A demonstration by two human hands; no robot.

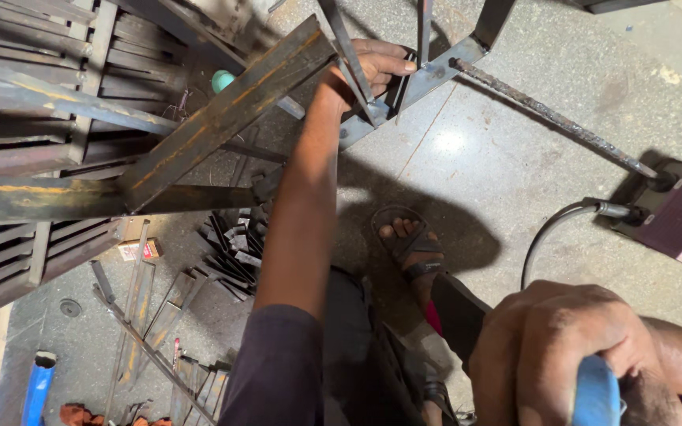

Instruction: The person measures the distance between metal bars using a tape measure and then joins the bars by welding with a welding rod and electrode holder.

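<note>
Item: our left hand [376,67] grasping the steel frame [428,75] at top centre; our right hand [562,355] clenched round a blue handle [596,394], lower right.

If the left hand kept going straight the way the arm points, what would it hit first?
The left hand already grips the dark, rusty flat steel bars of the frame; straight on, it meets them first. What lies beyond is out of frame.
</note>
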